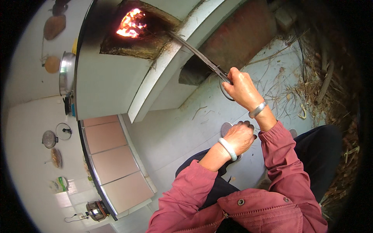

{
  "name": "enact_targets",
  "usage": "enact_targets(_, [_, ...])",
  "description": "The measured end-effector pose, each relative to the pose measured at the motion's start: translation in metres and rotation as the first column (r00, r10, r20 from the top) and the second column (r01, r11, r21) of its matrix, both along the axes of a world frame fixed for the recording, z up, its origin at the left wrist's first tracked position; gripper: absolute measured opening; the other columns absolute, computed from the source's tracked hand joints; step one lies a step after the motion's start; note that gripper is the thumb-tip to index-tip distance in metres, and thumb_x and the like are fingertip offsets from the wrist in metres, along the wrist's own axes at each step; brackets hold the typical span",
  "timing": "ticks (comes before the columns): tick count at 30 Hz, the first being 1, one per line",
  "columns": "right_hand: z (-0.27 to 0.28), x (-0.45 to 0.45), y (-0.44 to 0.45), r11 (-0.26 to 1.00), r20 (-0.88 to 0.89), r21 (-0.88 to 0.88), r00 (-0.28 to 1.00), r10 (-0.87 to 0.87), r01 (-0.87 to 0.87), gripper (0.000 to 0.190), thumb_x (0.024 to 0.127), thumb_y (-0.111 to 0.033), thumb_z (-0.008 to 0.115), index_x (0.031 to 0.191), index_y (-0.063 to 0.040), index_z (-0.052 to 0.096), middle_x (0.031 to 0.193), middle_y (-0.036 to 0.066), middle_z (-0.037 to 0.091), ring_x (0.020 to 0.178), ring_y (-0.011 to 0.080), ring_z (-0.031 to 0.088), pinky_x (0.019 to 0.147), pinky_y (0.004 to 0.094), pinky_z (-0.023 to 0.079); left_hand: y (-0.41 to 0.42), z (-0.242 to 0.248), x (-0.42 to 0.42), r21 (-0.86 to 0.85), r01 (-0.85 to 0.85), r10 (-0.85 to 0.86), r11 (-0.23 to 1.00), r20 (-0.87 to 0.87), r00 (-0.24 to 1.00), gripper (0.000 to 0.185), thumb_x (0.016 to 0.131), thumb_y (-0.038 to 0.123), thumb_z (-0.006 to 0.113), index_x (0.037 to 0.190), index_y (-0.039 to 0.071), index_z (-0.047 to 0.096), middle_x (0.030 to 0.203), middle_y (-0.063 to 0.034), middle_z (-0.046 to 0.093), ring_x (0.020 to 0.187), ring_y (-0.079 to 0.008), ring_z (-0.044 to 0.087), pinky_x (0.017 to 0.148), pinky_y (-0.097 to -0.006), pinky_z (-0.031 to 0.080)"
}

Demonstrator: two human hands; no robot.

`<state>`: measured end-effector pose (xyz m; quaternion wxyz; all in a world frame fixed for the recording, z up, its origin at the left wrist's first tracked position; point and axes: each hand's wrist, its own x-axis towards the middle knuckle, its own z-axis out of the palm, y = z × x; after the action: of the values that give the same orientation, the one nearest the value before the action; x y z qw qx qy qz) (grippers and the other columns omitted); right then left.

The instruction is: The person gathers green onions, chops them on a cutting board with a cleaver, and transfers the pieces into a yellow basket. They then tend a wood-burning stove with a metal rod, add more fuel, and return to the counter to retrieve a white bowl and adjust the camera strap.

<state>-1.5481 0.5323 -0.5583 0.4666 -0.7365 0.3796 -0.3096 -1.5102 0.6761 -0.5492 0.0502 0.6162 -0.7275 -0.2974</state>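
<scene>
My right hand (243, 87) grips the handle of long metal fire tongs (201, 55), with a looped handle hanging below the fingers. The far end of the tongs reaches into the sooty opening of a wood-fired stove (105, 78), where it is lost in the dark beside the burning fire (131, 24). My left hand (240, 135), a pale bangle at its wrist, hovers over my lap below the right hand. Its fingers curl downward and their tips look dark; no object shows in it.
Dry twigs and straw (309, 96) litter the floor at right. A ledge (163, 75) juts out below the stove opening. A metal basin (66, 72) stands on the stove top. Pink-doored cabinets (116, 163) lie at left, with an electric pot (97, 210) on their counter.
</scene>
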Motion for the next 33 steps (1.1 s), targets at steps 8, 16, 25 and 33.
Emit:
enact_targets(8, [0.027, -0.007, -0.015, 0.915, -0.054, 0.356, 0.973, 0.225, -0.192, 0.037, 0.083, -0.023, 0.064, 0.064, 0.008, 0.056, 0.059, 0.022, 0.061, 0.057, 0.0297, 0.065, 0.050, 0.0420, 0.048, -0.012, -0.006, -0.003, 0.032, -0.001, 0.001, 0.999, -0.014, 1.000, 0.021, 0.084, 0.016, 0.059, 0.089, -0.005, 0.061, 0.092, -0.0240, 0.060, 0.090, -0.0385, 0.059, 0.080, -0.0446, 0.049])
enact_targets(16, [0.098, -0.056, 0.011, 0.597, 0.503, 0.654, 0.856, 0.117, -0.465, 0.027, 0.087, -0.025, 0.060, 0.076, -0.001, 0.058, 0.061, 0.000, 0.049, 0.048, 0.0074, 0.044, 0.043, 0.0218, 0.034, -0.037, -0.032, -0.007, -0.175, 0.151, -0.165, 0.973, -0.065, 0.984, 0.032, 0.084, 0.019, 0.055, 0.111, 0.004, 0.061, 0.113, -0.0212, 0.062, 0.105, -0.0351, 0.061, 0.088, -0.0449, 0.049])
enact_targets(25, [0.140, -0.267, 0.060, 0.811, 0.296, 0.564, 0.955, -0.022, -0.156, 0.017, 0.086, -0.017, 0.064, 0.090, 0.000, 0.062, 0.064, -0.003, 0.053, 0.050, 0.0038, 0.045, 0.042, 0.0220, 0.034, -0.080, -0.027, -0.029, 0.084, 0.142, -0.143, 0.986, 0.013, 0.990, 0.032, 0.088, 0.029, 0.058, 0.093, -0.002, 0.064, 0.096, -0.0275, 0.062, 0.096, -0.0437, 0.059, 0.083, -0.0475, 0.048])
enact_targets(33, [0.102, -0.420, 0.073, 0.679, 0.063, 0.650, 0.866, -0.495, 0.341, 0.024, 0.087, -0.024, 0.064, 0.077, -0.005, 0.053, 0.059, -0.002, 0.043, 0.043, 0.0054, 0.035, 0.040, 0.0215, 0.024, -0.085, -0.002, -0.030, 0.103, 0.173, -0.183, 0.980, 0.098, 0.978, 0.036, 0.087, 0.030, 0.059, 0.086, -0.005, 0.063, 0.089, -0.0293, 0.062, 0.089, -0.0457, 0.058, 0.078, -0.0495, 0.047])
